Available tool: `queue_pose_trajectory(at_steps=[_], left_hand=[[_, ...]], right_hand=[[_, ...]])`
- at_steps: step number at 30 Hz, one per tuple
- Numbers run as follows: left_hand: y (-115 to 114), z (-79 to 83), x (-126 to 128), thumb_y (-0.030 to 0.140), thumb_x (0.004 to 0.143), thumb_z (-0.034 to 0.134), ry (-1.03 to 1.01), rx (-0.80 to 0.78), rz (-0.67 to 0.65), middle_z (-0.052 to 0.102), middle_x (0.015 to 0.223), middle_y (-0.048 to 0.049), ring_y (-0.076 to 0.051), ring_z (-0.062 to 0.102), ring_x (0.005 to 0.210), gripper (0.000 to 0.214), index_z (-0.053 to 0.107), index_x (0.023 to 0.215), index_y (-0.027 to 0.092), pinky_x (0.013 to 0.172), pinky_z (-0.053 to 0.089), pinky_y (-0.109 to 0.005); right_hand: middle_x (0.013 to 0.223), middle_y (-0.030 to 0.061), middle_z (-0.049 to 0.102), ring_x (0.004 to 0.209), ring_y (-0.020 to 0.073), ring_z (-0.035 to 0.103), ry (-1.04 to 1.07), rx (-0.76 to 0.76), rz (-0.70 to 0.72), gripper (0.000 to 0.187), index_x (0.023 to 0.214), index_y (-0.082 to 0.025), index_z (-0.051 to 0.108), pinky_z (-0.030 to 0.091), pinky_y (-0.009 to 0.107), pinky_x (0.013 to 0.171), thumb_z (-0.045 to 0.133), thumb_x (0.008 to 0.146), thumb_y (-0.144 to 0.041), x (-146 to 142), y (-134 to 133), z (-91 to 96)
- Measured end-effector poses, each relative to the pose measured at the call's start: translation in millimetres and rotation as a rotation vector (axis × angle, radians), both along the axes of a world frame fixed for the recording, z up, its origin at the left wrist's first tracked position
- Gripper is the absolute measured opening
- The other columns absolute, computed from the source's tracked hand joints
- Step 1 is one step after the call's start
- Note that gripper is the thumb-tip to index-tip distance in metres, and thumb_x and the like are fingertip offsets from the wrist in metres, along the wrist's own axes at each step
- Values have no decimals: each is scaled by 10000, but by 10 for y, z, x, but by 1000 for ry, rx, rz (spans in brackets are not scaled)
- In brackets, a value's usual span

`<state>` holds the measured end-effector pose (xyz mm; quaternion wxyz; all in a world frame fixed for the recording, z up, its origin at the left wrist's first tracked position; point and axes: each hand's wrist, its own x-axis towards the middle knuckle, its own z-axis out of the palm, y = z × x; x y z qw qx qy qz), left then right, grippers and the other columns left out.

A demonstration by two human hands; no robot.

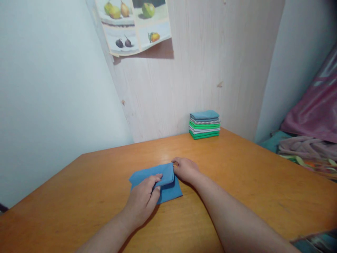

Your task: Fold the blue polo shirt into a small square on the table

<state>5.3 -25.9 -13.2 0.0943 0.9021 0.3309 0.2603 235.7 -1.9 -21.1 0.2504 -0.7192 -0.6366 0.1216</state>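
A folded blue cloth (168, 191) lies on the orange wooden table (237, 175) in front of me. My left hand (143, 200) rests on the near part of the cloth, its fingers pinching the folded upper layer. My right hand (185, 169) sits at the cloth's right far corner, fingers curled on the folded edge. A neat stack of folded cloths (204, 124), blue on top with green and grey below, stands at the back of the table against the wall.
A pale wood panel (197, 70) rises behind the table, with a fruit picture (134, 24) hanging on it. A white wall is to the left. Pink and grey bedding (313, 116) lies beyond the table's right edge.
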Motion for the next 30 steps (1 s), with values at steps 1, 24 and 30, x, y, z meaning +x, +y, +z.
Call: queue_pose_trajectory(at_steps=[1,24,30], left_hand=[[-3,-16,0,300,972,462,16,29,-15,640,1339,-86,-234,605,1227,226,576,1154,232,1027,494,-422],[-63,-26,21,118,919,459,204,384,-247,628,1377,-83,-237,566,1300,290,598,1160,199,1127,421,-540],[-81,-39,38,130,933,467,258,312,-252,600,1412,-69,-224,552,1318,292,599,1179,215,1140,417,-505]], right_hand=[[1189,56,731,1079,258,659,-2,7,5,412,1250,-334,680,467,329,826,510,895,-454,-4,3,-4],[834,23,732,751,152,612,38,-1,67,153,823,-214,707,350,231,613,555,809,-229,104,128,-86],[842,34,733,765,159,620,52,22,80,149,805,-206,700,355,236,619,552,795,-212,121,139,-88]])
